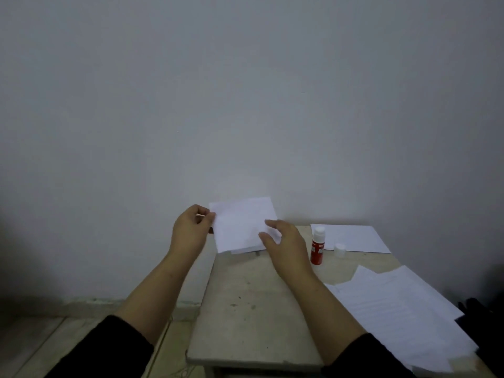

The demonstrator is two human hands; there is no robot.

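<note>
A folded white paper is held up above the far left part of a small worn table. My left hand pinches its left edge between thumb and fingers. My right hand holds its lower right corner, with the fingers on the front of the sheet and the thumb below. A second layer of paper shows under the bottom edge.
A red glue bottle stands open just right of my right hand, its white cap beside it. A white sheet lies at the back right. Several loose sheets cover the table's right side. A plain wall stands behind.
</note>
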